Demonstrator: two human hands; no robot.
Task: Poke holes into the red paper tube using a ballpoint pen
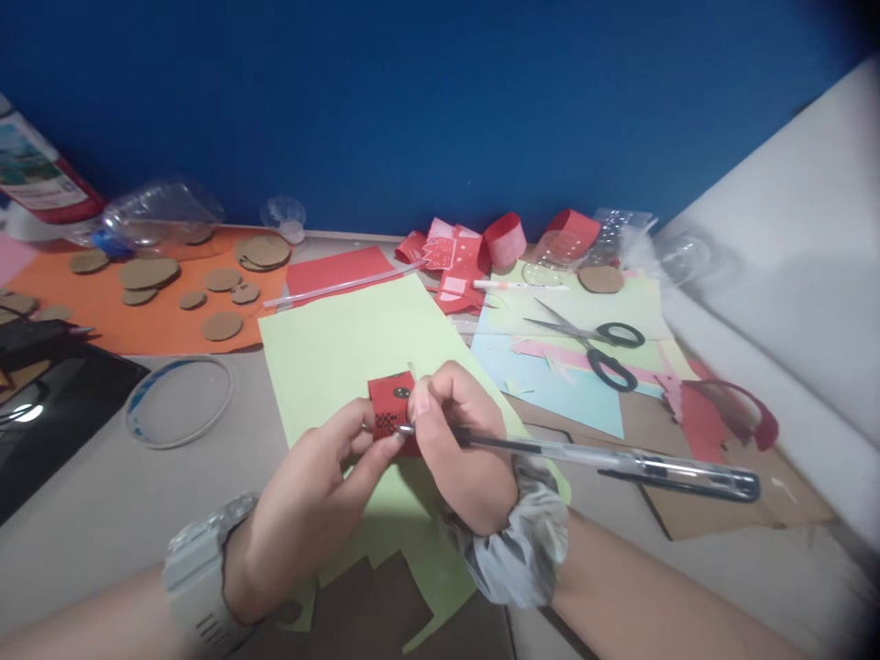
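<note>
My left hand point(344, 458) pinches a small red paper piece point(385, 390) between thumb and fingers. The piece bears black markings: a checked patch low down and a dark oval with pale dots. Against its right side, my right hand point(457, 440) is closed around a clear-barrelled pen point(660, 466). The pen's metal tip lies by my left thumb, and its dark end points right. A thin pale sliver shows above my right fingertips; I cannot tell what it is. Beneath both hands is a light green paper sheet point(350, 339) with a cut lower edge.
Scissors point(584, 339) lie splayed on coloured papers at right. Red paper strips point(505, 240) are behind. Cardboard discs point(221, 325) rest on orange paper point(165, 321) at left, near a tape roll point(180, 403) and a plastic bottle point(165, 213). A blue panel point(440, 101) rises behind.
</note>
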